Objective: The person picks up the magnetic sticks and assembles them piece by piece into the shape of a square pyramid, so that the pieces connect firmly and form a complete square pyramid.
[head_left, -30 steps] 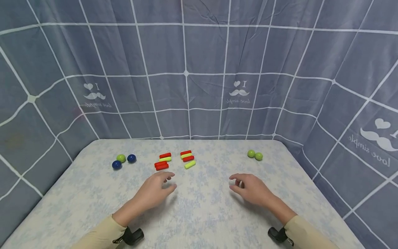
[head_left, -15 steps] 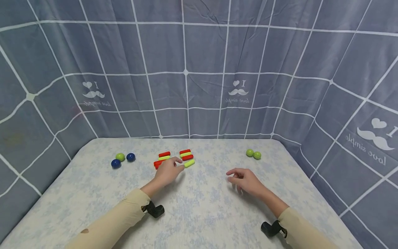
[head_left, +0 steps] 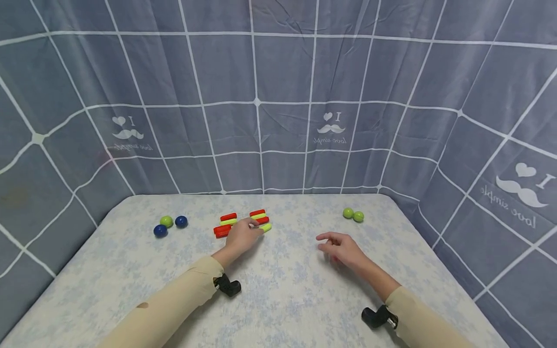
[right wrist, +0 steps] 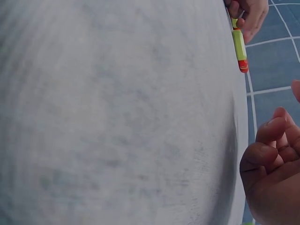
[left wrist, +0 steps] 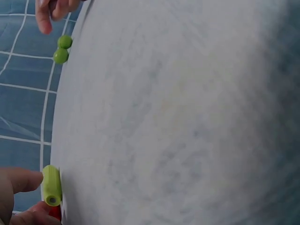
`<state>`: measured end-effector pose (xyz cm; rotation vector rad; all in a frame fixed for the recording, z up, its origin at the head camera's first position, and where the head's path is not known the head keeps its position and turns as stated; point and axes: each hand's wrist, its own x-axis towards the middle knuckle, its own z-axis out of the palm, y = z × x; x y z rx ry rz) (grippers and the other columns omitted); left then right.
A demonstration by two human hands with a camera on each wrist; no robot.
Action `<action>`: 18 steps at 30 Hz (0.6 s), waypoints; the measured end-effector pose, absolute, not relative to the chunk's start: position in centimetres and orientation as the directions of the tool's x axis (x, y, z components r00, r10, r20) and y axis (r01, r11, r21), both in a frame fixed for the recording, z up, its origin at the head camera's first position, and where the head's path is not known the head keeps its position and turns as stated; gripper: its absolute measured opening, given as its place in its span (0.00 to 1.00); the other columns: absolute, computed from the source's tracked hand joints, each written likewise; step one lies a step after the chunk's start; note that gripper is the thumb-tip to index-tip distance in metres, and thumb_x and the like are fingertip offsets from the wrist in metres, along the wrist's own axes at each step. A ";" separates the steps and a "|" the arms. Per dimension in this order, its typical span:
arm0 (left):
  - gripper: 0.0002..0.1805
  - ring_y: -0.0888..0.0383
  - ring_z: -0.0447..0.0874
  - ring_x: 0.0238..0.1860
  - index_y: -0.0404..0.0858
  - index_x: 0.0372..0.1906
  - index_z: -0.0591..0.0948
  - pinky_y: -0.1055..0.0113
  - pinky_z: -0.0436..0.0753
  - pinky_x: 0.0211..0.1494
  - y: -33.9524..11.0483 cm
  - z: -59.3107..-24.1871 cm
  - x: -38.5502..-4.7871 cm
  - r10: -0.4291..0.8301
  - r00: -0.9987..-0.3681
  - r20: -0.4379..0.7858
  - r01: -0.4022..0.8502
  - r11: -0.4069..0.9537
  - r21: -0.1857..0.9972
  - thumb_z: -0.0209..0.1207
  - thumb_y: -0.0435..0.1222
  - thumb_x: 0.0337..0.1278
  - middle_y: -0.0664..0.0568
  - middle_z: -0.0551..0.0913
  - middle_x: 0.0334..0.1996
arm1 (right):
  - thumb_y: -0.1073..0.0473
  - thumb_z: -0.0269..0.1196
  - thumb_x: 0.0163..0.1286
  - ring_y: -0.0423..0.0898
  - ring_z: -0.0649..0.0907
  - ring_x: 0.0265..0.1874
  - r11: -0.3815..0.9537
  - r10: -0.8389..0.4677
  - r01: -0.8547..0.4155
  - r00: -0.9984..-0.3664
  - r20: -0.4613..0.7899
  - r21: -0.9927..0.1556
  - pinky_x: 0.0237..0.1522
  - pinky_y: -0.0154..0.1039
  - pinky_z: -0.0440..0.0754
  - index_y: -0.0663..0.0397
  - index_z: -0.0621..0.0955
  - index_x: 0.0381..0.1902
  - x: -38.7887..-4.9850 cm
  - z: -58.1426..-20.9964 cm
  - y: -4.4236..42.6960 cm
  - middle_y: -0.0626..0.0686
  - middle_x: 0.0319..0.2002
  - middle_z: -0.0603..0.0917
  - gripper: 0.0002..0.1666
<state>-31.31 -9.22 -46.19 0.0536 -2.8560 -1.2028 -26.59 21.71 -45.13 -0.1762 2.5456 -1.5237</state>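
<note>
The left hand [head_left: 243, 236] reaches over the middle of the table, thumb and forefinger on either side of the near yellow-green stick [head_left: 266, 227]. In the left wrist view that stick [left wrist: 52, 185] stands between the fingertips; whether they touch it I cannot tell. Beyond it lie red sticks [head_left: 263, 220] and another yellow-green one [head_left: 259, 215]. Left of the hand is a second group of red [head_left: 221, 231] and yellow-green sticks [head_left: 228, 222]. My right hand [head_left: 343, 248] hovers over the table's right part, fingers loosely bent, holding nothing.
Two green balls [head_left: 358, 216] lie at the back right of the table [head_left: 287, 299]. At the back left are a green ball [head_left: 166, 221] and two blue balls [head_left: 160, 231]. A blue-grey gridded curtain [head_left: 283, 125] stands behind and at the sides.
The left hand has moved forward and to the right, from in front of the left group to the near yellow-green stick. The right hand has shifted only slightly; its fingers remain loosely bent.
</note>
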 end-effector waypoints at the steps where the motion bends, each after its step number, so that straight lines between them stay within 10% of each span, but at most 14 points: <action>1: 0.18 0.54 0.84 0.39 0.42 0.51 0.86 0.61 0.80 0.36 -9.2 -46.2 -31.4 -0.055 -0.998 0.029 -0.019 0.707 0.707 0.66 0.45 0.59 0.49 0.87 0.46 | 0.54 0.65 0.71 0.44 0.69 0.17 0.466 -0.184 -0.009 -0.979 -0.087 -0.885 0.22 0.37 0.67 0.51 0.83 0.57 -26.7 -45.1 21.7 0.50 0.23 0.75 0.19; 18: 0.11 0.51 0.84 0.47 0.43 0.44 0.91 0.62 0.80 0.38 -8.6 -45.9 -31.3 -0.036 -0.999 0.008 -0.022 0.760 0.650 0.69 0.41 0.58 0.50 0.88 0.50 | 0.55 0.65 0.70 0.44 0.66 0.16 0.414 -0.167 0.021 -0.981 -0.098 -0.910 0.23 0.37 0.67 0.56 0.83 0.58 -27.7 -45.0 22.4 0.47 0.19 0.69 0.20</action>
